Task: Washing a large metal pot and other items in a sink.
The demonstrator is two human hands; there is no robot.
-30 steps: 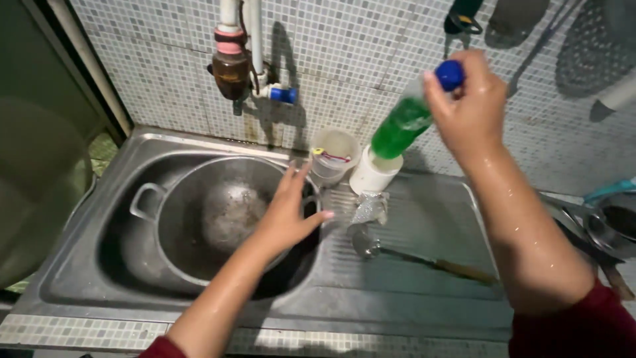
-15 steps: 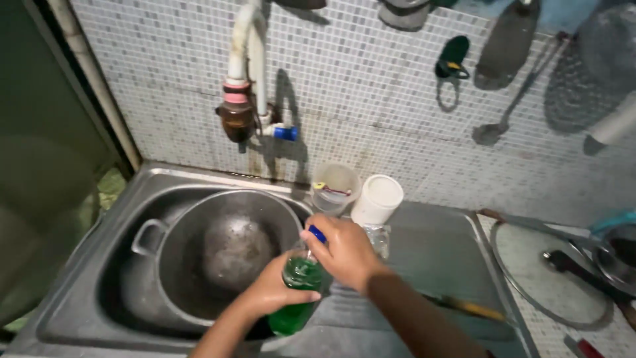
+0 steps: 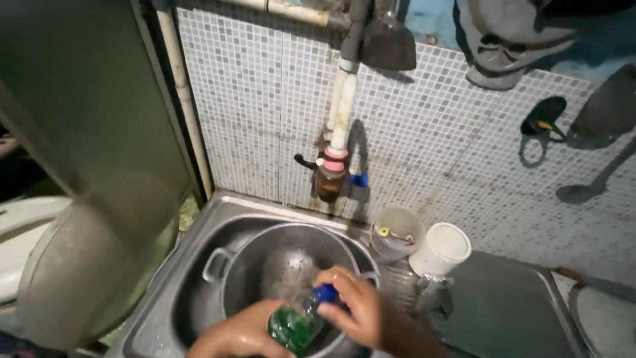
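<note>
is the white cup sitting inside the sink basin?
No, the white cup stands on the drainboard to the right of the sink, next to a clear plastic cup; only the metal pot sits in the basin.

In front of you sits a stainless steel sink unit [image 3: 199, 265], its basin on the left and a flat draining board [image 3: 503, 318] on the right. A large round metal pot with a loop handle [image 3: 228, 272] fills the basin. At the far edge stand a translucent plastic cup [image 3: 397, 232] and, just right of it, a white cylindrical cup [image 3: 440, 250].
</note>
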